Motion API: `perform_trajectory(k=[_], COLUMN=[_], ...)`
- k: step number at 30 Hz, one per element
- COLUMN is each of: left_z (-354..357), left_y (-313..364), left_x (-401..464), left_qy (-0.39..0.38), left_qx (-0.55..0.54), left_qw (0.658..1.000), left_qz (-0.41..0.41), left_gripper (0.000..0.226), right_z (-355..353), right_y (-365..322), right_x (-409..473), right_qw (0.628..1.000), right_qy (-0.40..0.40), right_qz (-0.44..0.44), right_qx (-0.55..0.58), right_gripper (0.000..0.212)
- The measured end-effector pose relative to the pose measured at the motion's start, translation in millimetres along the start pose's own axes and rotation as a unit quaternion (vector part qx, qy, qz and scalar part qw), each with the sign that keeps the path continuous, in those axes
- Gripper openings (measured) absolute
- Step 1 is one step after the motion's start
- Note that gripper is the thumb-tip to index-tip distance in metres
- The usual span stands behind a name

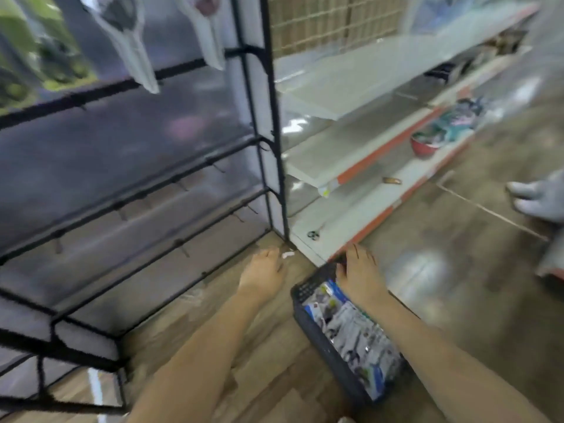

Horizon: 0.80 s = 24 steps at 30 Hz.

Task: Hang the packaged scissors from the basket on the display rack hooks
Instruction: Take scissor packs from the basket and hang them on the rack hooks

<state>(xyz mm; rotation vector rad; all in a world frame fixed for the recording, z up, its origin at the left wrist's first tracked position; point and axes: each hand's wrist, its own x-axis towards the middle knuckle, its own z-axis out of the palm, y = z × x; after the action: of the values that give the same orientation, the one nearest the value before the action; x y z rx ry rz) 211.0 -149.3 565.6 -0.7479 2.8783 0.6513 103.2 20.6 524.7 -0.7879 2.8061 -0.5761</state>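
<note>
A dark basket (328,355) sits on the wooden floor (268,355), filled with packaged scissors (351,326) lying flat inside it. The person's right hand (358,271) rests on the basket's far corner, fingers curled over the rim. The left hand (264,271) reaches out beside it over the floor, fingers loosely extended and holding nothing. To the left stands the black display rack (171,190) with short hooks (183,186) along its bars; two packaged scissors already hang (128,35) near its top. White shelving (351,160) runs off to the right.
</note>
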Motion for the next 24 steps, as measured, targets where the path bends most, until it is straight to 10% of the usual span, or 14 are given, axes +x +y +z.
perform_trajectory(k=[8, 18, 24], left_z=[129, 251, 329], left_y=[68, 47, 12], left_x=[26, 40, 97], left_qy=[-0.154, -0.282, -0.331], left_qx=[-0.041, -0.018, -0.026], left_qw=[0.984, 0.955, 0.94], left_qz=[0.073, 0.094, 0.084], left_gripper=[0.03, 0.072, 0.045], right_z=[25, 124, 189], right_y=[149, 246, 291], right_x=[-63, -124, -77], right_qw=[0.983, 0.937, 0.927], right_qy=[-0.093, -0.191, -0.156], right_qz=[0.158, 0.291, 0.332], right_qx=[-0.019, 0.02, 0.076], right_gripper=[0.06, 0.055, 0.052])
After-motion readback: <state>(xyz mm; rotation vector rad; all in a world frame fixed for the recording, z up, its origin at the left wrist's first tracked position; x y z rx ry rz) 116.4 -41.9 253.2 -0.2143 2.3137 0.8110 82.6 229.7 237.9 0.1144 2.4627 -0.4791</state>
